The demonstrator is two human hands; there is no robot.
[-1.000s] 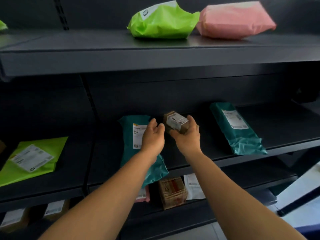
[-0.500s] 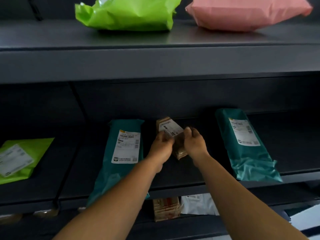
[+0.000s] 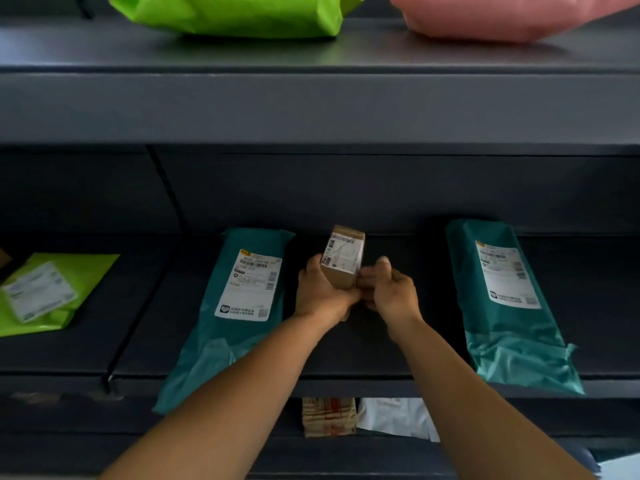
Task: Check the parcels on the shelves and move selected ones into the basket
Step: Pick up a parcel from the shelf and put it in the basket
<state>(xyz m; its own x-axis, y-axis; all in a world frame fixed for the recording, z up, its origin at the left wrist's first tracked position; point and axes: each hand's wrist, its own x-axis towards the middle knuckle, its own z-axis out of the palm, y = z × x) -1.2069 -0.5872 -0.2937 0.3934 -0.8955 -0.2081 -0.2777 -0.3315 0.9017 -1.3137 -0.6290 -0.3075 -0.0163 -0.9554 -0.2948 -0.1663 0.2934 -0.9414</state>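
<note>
Both hands point(image 3: 322, 292) hold small box point(image 3: 343, 256) over mid shelf point(image 3: 363, 351).

The middle shelf point(image 3: 381, 344) in front of me carries two teal mailers point(image 3: 239, 306) point(image 3: 502, 306) and a green one point(image 3: 45, 292). On the top shelf point(image 3: 311, 64) lie a green bag point(image 3: 235, 12) and a pink bag point(image 3: 502, 15).

Your left hand point(image 3: 320, 294) and right hand point(image 3: 393, 292) are bare, with no gloves, rings or watch showing. Both forearms are uncovered too; no sleeve reaches into view anywhere along them.
</note>
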